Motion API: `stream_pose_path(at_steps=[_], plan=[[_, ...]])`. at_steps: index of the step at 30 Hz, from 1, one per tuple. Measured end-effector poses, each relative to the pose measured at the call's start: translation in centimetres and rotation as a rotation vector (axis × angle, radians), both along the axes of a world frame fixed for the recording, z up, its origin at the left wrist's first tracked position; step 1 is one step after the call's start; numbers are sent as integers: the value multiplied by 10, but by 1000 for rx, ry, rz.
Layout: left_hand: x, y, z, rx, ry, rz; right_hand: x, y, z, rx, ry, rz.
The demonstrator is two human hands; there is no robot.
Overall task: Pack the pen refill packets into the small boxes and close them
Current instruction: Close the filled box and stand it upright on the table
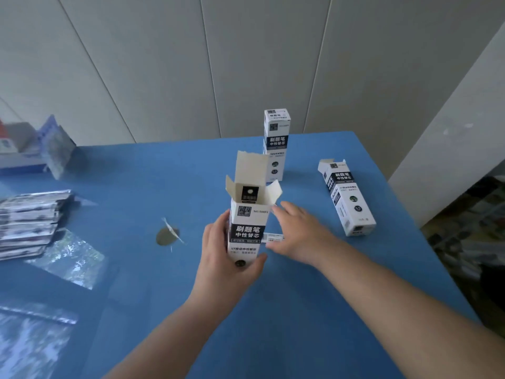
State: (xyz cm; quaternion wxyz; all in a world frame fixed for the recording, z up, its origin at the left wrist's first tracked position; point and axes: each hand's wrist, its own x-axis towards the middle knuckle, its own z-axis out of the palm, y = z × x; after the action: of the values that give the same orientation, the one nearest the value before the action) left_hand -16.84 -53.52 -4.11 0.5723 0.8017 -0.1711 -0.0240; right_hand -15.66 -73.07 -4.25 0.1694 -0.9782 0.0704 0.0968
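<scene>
Your left hand (226, 258) grips open box (247, 228) upright for loading — right hand (297, 233) at 3 o'clock, spread, empty, steadying.

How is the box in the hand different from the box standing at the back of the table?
The held box has its top flaps open; the back box is closed on top. The left hand grips the held box, while nothing touches the back box. The held box is nearer the camera; the back box stands near the table's far edge. Both are upright, white and black, with the same printing.
</scene>
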Motion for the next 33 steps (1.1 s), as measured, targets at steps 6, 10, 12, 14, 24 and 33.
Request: stream_pose_path(at_steps=[6,10,12,14,24,33], plan=[[0,16,-8,-37,36,36,23,8,-10,-9,-167,-114],[-2,22,-14,-45,44,38,21,6,-6,-123,-107,-150],[-3,23,-16,-62,36,48,18,5,-2,-204,-42,-151],[-5,22,-18,-64,17,57,13,5,4,-274,7,-129],[-6,9,-15,-49,-29,59,-12,-10,11,-233,37,-125],[1,-4,-12,-8,-75,14,-39,-39,44,526,-19,-479]])
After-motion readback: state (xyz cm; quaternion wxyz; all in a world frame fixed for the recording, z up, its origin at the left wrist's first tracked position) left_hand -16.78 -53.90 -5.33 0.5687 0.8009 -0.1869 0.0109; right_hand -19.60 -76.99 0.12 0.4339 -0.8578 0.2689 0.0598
